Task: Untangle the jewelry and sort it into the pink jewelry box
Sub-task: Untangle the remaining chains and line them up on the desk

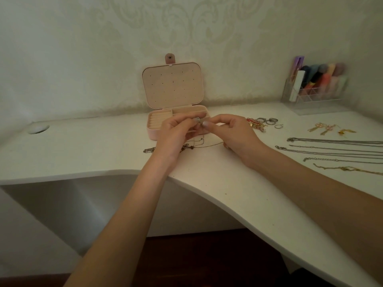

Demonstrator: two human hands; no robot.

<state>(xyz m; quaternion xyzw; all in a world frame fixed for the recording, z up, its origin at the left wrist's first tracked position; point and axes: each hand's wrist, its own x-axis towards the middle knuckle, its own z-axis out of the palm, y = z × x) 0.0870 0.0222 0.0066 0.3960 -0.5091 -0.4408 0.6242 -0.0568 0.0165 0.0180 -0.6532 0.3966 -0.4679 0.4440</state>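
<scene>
Hands meet before the open pink box (165, 85). Left hand (174, 133) and right hand (232, 131) pinch a small silver bead (198, 119); thin chain (209, 144) hangs below their grip.

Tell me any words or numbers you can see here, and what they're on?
There are none to read.
Pink box: no writing, only small holes in its lid.
Organizer: the tubes and sticks in it are too blurred to show any label.
Jewelry on the desk: no lettering visible.
</scene>
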